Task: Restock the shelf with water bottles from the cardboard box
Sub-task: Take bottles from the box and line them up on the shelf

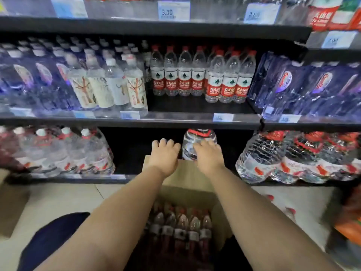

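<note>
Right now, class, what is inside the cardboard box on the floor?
Rows of red-capped water bottles stand upright in the cardboard box. The forearms and box wall hide the rest.

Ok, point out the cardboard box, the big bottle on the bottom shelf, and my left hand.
cardboard box (pixel 191 178): head view, far flap.
big bottle (pixel 195 138): head view, clear shoulder.
left hand (pixel 165 156): head view, back of hand.

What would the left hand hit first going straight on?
Probably nothing near: the left hand points into the dark gap on the bottom shelf, left of the big bottle. Depth is unclear.
</note>
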